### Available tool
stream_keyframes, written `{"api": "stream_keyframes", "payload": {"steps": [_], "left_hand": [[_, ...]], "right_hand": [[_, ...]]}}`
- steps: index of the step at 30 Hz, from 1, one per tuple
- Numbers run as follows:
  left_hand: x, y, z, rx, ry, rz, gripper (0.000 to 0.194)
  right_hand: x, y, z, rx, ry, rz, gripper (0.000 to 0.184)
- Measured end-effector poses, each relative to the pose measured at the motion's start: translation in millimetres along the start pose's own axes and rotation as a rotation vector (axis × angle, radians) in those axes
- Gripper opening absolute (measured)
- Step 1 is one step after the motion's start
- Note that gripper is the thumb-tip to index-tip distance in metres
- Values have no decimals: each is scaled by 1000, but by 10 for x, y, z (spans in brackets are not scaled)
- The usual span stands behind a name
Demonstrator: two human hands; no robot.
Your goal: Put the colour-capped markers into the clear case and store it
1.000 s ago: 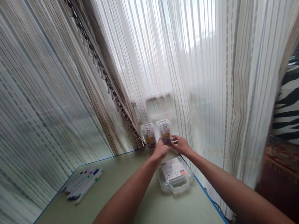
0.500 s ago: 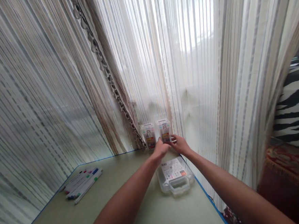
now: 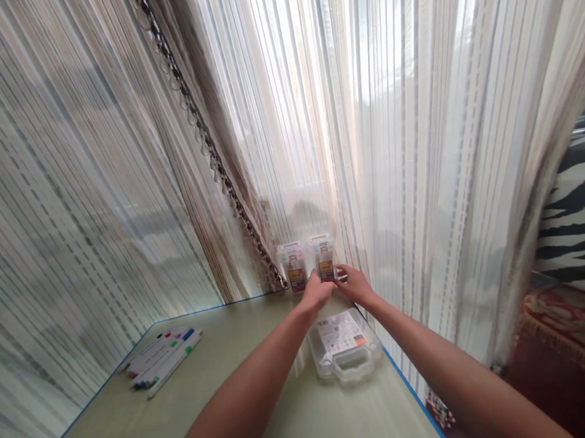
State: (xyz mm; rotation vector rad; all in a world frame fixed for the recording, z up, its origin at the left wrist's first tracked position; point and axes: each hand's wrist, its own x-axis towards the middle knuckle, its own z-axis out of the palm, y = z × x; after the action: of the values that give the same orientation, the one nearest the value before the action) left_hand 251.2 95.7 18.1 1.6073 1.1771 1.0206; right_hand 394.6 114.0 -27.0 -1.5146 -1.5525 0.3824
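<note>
**Left hand [image 3: 316, 292] and right hand [image 3: 356, 285] barely shift at the left box [image 3: 292, 267] and the right box [image 3: 325, 260]**

Both clear plastic boxes stand upright side by side, just apart, at the far corner of the tabletop [image 3: 240, 336], against the curtains. Each has a printed label on its front. The left hand's fingers are bunched at the foot of the right box, by the gap between the two boxes. They look to be touching it, but I cannot tell whether they grip it. The right hand is open with its fingers parted, just beside the right edge of the same box, and it holds nothing.

Compared with the earlier frames, the hands and boxes sit in nearly the same place, while the whole view has swung a little. The sheer striped curtains [image 3: 377, 139] and their beaded trim [image 3: 199, 132] fall at a slightly different slant. Less of the zebra-striped fabric [image 3: 580, 219] shows at the right, and more of the red patterned fabric [image 3: 575, 319] shows below it.

A flat clear case [image 3: 345, 345] with a handle still lies on the tabletop, nearer the person than the hands. The markers [image 3: 163, 360] lie in a bundle well to the left.
</note>
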Motion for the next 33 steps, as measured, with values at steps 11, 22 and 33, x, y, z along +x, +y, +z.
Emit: {"api": "stream_keyframes", "payload": {"steps": [11, 22, 33], "left_hand": [[-8, 21, -15, 44, 8, -11, 51], [-64, 38, -11, 53, 1, -19, 53], [-148, 114, -40, 41, -10, -20, 55]], "right_hand": [[15, 21, 15, 6, -2, 10, 37], [-29, -26, 3, 3, -29, 9, 36], [-48, -54, -10, -16, -32, 36, 36]]}}
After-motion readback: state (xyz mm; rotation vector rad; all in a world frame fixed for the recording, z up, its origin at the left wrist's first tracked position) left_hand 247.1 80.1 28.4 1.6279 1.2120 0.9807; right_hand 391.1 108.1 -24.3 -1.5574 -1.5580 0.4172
